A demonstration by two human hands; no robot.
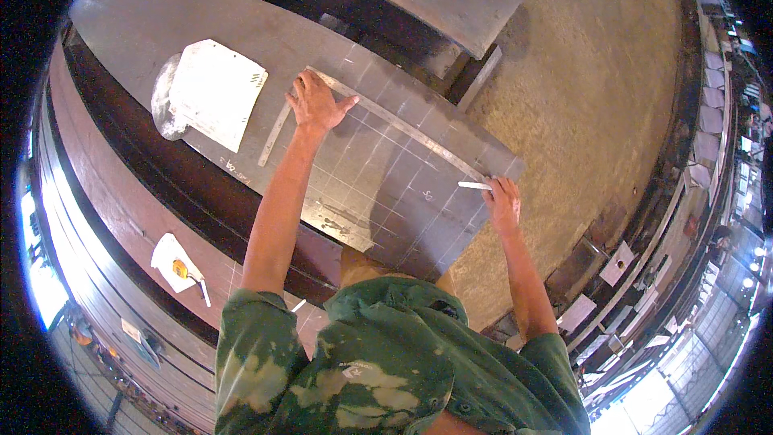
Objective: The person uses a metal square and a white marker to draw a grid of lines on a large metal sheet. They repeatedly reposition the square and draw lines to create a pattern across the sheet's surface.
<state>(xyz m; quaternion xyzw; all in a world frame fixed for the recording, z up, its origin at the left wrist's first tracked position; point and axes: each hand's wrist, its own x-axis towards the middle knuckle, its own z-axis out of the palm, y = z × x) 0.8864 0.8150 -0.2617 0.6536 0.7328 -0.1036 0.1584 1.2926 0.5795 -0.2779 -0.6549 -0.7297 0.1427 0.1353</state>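
Here, left hand (316,105) pressing steel square (403,125), right hand (503,203) holding chalk (474,185)

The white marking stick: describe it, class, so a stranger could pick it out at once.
Find the grey steel plate crossed by chalk grid lines. At its right edge, the right hand holds the white marking stick against the long metal straightedge. It is short and bright white; the straightedge is long and grey.

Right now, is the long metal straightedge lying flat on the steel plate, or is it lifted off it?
Flat. The straightedge lies along the steel plate, the left hand pressing on one end and the right hand holding white chalk by the other.
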